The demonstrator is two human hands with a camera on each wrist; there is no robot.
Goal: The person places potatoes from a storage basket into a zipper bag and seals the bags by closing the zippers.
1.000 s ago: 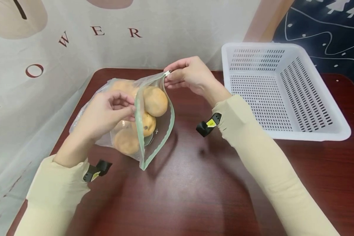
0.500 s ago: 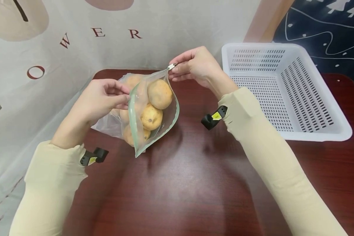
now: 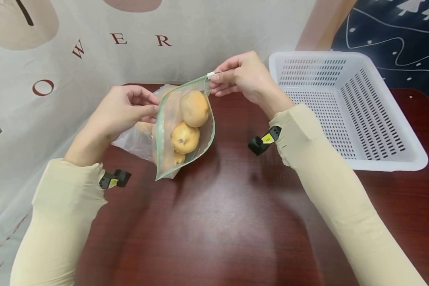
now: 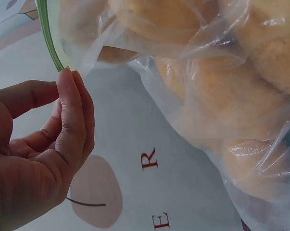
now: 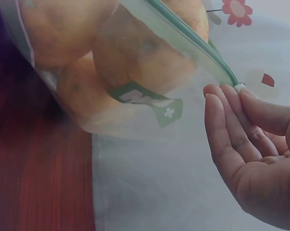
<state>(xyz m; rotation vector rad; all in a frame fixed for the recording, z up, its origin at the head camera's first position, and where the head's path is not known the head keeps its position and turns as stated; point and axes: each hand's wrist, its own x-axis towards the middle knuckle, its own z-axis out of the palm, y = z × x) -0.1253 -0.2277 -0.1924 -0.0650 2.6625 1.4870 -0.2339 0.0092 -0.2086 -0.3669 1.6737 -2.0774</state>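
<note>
A clear zip bag point(image 3: 160, 137) with a green rim holds several round yellow fruits point(image 3: 185, 138). Its mouth gapes toward me. With thumb and fingertips, my left hand point(image 3: 126, 106) pinches the green rim on the left side; the left wrist view shows the green strip point(image 4: 49, 41) ending at those fingertips. My right hand point(image 3: 244, 77) pinches the white slider point(image 3: 211, 74) at the bag's upper right corner. In the right wrist view, green printing with a white cross point(image 5: 169, 112) shows on the bag. Fruits at the back are partly hidden by the rim and my left hand.
A white perforated plastic basket point(image 3: 346, 163) stands on the right of the dark red wooden table point(image 3: 228, 222). Behind the table hangs a pale cloth point(image 3: 214, 35) with printed letters; a dark patterned cloth point(image 3: 414, 43) is at the right back.
Both hands have moved away from me and the bag has come up with them, the right hand also shifting right. The rim's upper stretch is now pulled straighter toward the slider.
</note>
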